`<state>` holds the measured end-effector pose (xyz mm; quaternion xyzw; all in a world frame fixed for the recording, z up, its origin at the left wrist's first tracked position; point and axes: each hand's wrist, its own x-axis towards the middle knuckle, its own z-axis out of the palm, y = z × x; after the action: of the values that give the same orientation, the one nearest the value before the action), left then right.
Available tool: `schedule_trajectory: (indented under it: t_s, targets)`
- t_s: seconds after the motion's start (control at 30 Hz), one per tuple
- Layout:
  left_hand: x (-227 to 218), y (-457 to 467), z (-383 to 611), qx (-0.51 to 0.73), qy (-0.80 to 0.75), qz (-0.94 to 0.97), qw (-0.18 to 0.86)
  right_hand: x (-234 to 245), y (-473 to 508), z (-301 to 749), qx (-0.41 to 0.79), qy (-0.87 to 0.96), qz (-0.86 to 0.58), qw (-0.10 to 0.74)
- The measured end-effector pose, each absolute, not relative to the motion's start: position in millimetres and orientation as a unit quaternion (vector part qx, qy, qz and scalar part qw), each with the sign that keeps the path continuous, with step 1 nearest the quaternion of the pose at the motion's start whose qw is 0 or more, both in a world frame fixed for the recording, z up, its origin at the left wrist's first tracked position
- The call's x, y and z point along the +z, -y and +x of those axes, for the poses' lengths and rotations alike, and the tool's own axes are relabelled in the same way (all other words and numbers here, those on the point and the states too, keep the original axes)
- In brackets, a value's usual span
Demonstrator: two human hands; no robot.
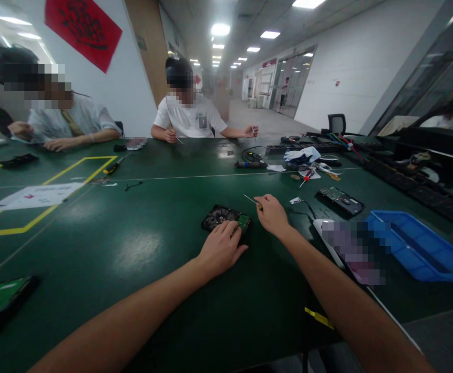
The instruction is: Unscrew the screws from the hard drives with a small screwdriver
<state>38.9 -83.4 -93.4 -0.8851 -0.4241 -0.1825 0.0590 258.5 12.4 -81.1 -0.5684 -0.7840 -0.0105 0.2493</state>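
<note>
In the head view, a hard disk drive (215,216) lies on the green table top, its green circuit board partly under my fingers. My left hand (221,246) rests on the drive's near right part, fingers stretched over it and thumb held apart. Just right of the drive, my right hand (272,215) is closed around a screwdriver (251,199). Its thin shaft points up and left, clear of the drive, and most of its handle is hidden in my fingers.
A phone (352,251) with a cable lies beside my right forearm, next to a blue tray (416,248). Another hard drive (340,201) is behind them. A drive with a green board (4,305) sits at far left. Two people sit across the table.
</note>
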Motion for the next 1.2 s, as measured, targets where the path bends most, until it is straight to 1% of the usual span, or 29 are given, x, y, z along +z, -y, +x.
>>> schedule_trajectory:
  t_s: [0.1, 0.2, 0.37, 0.63, 0.83, 1.03, 1.2]
  targets:
    - [-94, 81, 38, -0.176, 0.419, -0.888, 0.066, -85, -27, 267, -0.031, 0.784, -0.581, 0.217]
    - [-95, 80, 38, -0.179, 0.414, -0.89, 0.069, -95, -34, 277, -0.037, 0.778, -0.583, 0.232]
    - [-96, 80, 36, -0.193, 0.406, -0.89, 0.072, -107, -36, 300, 0.008, 0.761, -0.588, 0.274]
    - [-95, 81, 33, -0.19, 0.406, -0.892, 0.057, -109, -31, 303, 0.039, 0.794, -0.562, 0.228]
    - [-92, 82, 33, -0.19, 0.406, -0.892, 0.052, -106, -26, 292, 0.029, 0.828, -0.525, 0.197]
    - [-92, 82, 32, -0.193, 0.403, -0.894, 0.047, -103, -26, 296, 0.047, 0.81, -0.546, 0.209]
    - [-93, 82, 32, -0.196, 0.403, -0.893, 0.044, -103, -27, 301, 0.027, 0.786, -0.566, 0.247]
